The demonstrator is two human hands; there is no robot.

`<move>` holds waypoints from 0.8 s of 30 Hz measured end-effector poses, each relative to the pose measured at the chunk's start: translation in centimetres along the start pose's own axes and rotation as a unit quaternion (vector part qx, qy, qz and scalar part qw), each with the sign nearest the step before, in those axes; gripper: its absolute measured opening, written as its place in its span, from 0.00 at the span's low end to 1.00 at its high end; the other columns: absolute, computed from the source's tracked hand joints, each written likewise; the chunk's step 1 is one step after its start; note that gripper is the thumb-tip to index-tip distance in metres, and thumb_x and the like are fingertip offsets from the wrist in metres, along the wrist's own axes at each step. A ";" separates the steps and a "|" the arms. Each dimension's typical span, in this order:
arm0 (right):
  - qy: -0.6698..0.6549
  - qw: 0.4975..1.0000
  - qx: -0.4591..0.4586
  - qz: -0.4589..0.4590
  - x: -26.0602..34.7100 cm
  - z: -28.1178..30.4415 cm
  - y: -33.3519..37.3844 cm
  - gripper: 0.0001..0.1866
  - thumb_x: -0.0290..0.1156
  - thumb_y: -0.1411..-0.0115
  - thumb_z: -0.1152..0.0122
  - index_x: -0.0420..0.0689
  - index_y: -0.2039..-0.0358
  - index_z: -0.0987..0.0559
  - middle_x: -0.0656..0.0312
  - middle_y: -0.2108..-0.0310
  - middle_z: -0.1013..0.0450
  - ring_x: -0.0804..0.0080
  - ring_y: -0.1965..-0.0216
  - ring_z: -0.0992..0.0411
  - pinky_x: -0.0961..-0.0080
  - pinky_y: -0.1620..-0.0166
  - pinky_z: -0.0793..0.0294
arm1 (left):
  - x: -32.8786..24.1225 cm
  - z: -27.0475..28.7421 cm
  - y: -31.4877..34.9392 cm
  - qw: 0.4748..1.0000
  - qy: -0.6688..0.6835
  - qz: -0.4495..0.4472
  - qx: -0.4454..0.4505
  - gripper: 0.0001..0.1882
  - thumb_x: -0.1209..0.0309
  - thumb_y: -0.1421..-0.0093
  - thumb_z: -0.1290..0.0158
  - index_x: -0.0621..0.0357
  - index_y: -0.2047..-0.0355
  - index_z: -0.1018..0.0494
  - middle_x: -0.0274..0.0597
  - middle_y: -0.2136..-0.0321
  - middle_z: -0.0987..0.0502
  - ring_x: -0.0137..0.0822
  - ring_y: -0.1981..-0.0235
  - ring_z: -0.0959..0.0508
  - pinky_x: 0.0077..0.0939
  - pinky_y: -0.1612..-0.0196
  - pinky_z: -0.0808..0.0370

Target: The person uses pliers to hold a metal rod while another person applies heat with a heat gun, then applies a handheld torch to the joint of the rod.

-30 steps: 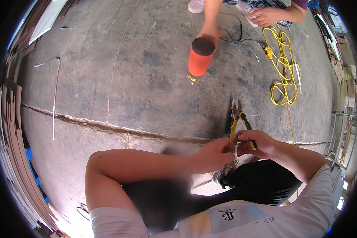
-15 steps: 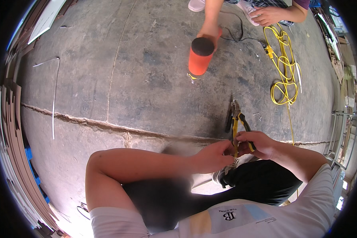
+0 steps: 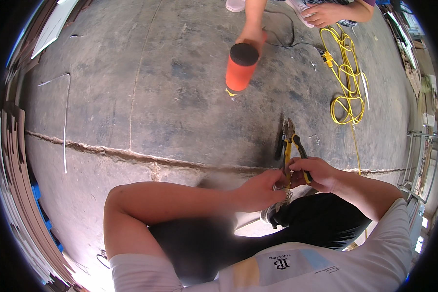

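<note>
A pair of pliers (image 3: 298, 144) with yellow and black handles stands out in front of my knees, jaws pointing away from me and handles spread apart. My right hand (image 3: 319, 173) is closed around the handles, its thumb and fingers reaching between them. At the lower end of the left handle, my left hand (image 3: 264, 191) is closed, fingertips pinched against it. Whether those fingertips also hold something small is hidden. A dark, narrow bar-like thing (image 3: 279, 141) lies beside the jaws on the left; its kind is unclear.
Opposite me, another person's hand (image 3: 252, 36) grips an orange-red power tool (image 3: 240, 73) with a black end. Its black cable leads toward a coiled yellow extension cord (image 3: 348, 78). A thin white strip (image 3: 65, 121) lies at left; stacked boards (image 3: 14, 160) line the left side.
The view has shifted slightly, and the orange-red tool appears a little further left and up. My hands keep the same hold at the pliers.
</note>
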State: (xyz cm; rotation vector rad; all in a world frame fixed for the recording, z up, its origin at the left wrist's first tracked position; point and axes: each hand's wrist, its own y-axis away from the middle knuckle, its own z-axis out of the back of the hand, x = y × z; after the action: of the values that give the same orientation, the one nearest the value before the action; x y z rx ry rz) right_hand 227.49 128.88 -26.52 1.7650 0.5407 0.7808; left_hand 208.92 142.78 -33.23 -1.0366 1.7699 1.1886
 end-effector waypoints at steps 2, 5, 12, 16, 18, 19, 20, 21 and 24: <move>0.007 1.000 -0.006 0.003 -0.3 0.3 0.0 0.11 0.28 0.30 0.47 0.35 0.55 0.22 0.55 0.59 0.24 0.63 0.57 0.21 0.57 0.44 0.21 | -0.3 0.0 -0.1 1.000 -0.016 -0.017 0.003 0.23 0.62 0.40 0.42 0.58 0.47 0.28 0.53 0.49 0.27 0.49 0.45 0.25 0.40 0.42 0.27; 0.007 1.000 -0.003 0.007 -0.6 0.5 -0.1 0.11 0.27 0.31 0.46 0.35 0.54 0.22 0.56 0.58 0.25 0.63 0.55 0.22 0.57 0.43 0.21 | -0.6 0.0 -0.1 0.998 -0.057 -0.017 0.007 0.25 0.62 0.40 0.43 0.58 0.44 0.29 0.54 0.47 0.30 0.51 0.43 0.27 0.40 0.41 0.28; -0.003 0.999 0.046 0.024 -0.7 0.7 0.0 0.16 0.28 0.32 0.48 0.33 0.48 0.25 0.52 0.50 0.26 0.61 0.49 0.23 0.59 0.37 0.26 | -2.0 0.5 0.2 0.998 -0.059 0.030 0.019 0.27 0.60 0.39 0.42 0.56 0.42 0.30 0.53 0.47 0.32 0.49 0.47 0.26 0.39 0.43 0.27; -0.020 0.996 0.075 0.035 -1.2 0.7 -0.3 0.19 0.31 0.29 0.47 0.33 0.43 0.28 0.52 0.49 0.26 0.61 0.48 0.24 0.63 0.38 0.27 | -0.5 0.2 0.2 0.999 -0.040 0.005 -0.001 0.29 0.59 0.39 0.41 0.57 0.41 0.30 0.52 0.49 0.32 0.48 0.48 0.27 0.39 0.42 0.28; -0.020 0.997 0.061 0.030 -0.2 -1.0 0.5 0.20 0.33 0.28 0.47 0.33 0.42 0.28 0.53 0.49 0.25 0.63 0.48 0.24 0.65 0.39 0.28 | 1.5 0.2 -0.4 0.999 -0.024 -0.022 0.001 0.30 0.57 0.38 0.40 0.58 0.40 0.31 0.52 0.48 0.32 0.46 0.46 0.27 0.39 0.38 0.30; -0.002 0.998 0.062 0.031 -0.5 -0.6 0.1 0.21 0.36 0.27 0.47 0.36 0.40 0.28 0.55 0.49 0.25 0.65 0.47 0.25 0.68 0.41 0.28 | 1.3 0.2 -0.9 0.999 -0.016 -0.038 0.010 0.31 0.55 0.37 0.40 0.59 0.39 0.31 0.51 0.47 0.31 0.45 0.45 0.28 0.38 0.37 0.32; 0.033 0.997 0.066 0.030 -0.7 -0.3 0.1 0.20 0.36 0.27 0.47 0.37 0.40 0.28 0.56 0.49 0.25 0.66 0.48 0.25 0.68 0.41 0.28 | 1.1 0.0 -0.9 0.999 0.036 -0.014 0.014 0.32 0.53 0.37 0.40 0.60 0.39 0.31 0.51 0.45 0.32 0.44 0.42 0.29 0.38 0.35 0.33; 0.067 0.995 0.069 0.029 -0.9 -0.4 0.0 0.20 0.36 0.26 0.47 0.38 0.40 0.28 0.57 0.49 0.24 0.67 0.48 0.25 0.68 0.41 0.28 | 0.9 -0.1 -0.7 0.996 0.088 0.012 0.020 0.33 0.51 0.36 0.40 0.60 0.38 0.32 0.52 0.43 0.32 0.42 0.40 0.30 0.38 0.34 0.35; 0.270 0.960 0.048 0.066 -2.0 -1.0 -0.3 0.26 0.41 0.29 0.43 0.39 0.37 0.30 0.54 0.49 0.24 0.63 0.48 0.26 0.66 0.42 0.28 | -1.3 0.5 -0.7 0.980 0.178 0.077 0.055 0.36 0.49 0.33 0.42 0.63 0.36 0.34 0.49 0.40 0.31 0.38 0.38 0.31 0.37 0.34 0.35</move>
State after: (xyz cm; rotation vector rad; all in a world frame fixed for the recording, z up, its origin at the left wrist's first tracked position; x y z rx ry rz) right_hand 225.40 128.26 -27.12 1.6811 0.8365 1.3660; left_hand 210.16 143.38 -32.44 -1.1144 2.2020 1.0266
